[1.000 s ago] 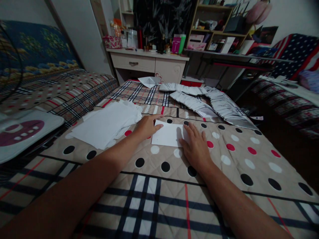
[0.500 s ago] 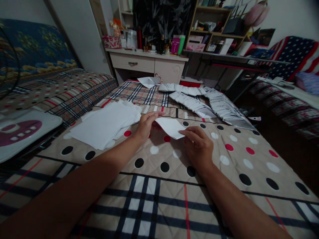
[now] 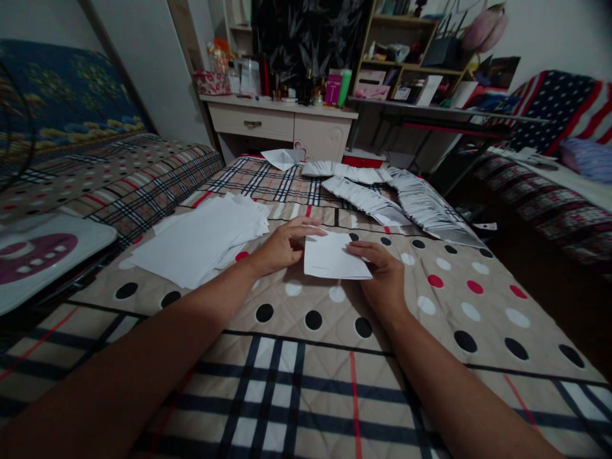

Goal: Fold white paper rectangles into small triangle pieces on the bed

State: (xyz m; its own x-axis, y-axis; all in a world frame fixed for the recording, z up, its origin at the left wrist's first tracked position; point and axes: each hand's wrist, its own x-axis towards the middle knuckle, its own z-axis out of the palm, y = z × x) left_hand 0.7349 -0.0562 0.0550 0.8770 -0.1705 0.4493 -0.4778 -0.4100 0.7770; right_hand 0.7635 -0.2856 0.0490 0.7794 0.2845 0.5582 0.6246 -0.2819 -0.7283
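White folded paper point(image 3: 335, 260) sits between the two hands in the head view, just above the quilted bedspread point(image 3: 329, 395), its lower edge showing more than one layer. The right hand point(image 3: 385, 271) grasps it at the right side, fingers over the top face and the thumb hidden from sight. The left hand point(image 3: 284, 245) lays its fingertips on the upper left corner; whether its thumb pinches from below, I cannot tell. Near the left forearm lies a loose stack of blank sheets point(image 3: 191, 239), its edges uneven. Beyond the hands, rows of folded slips point(image 3: 430, 207) fan across the bedspread, with a creased sheet point(image 3: 282, 158) farther off at the bed's far end. Behind stands a white dressing table point(image 3: 253, 121), bearing a purple box point(image 3: 333, 90) beside a green tube point(image 3: 344, 88).
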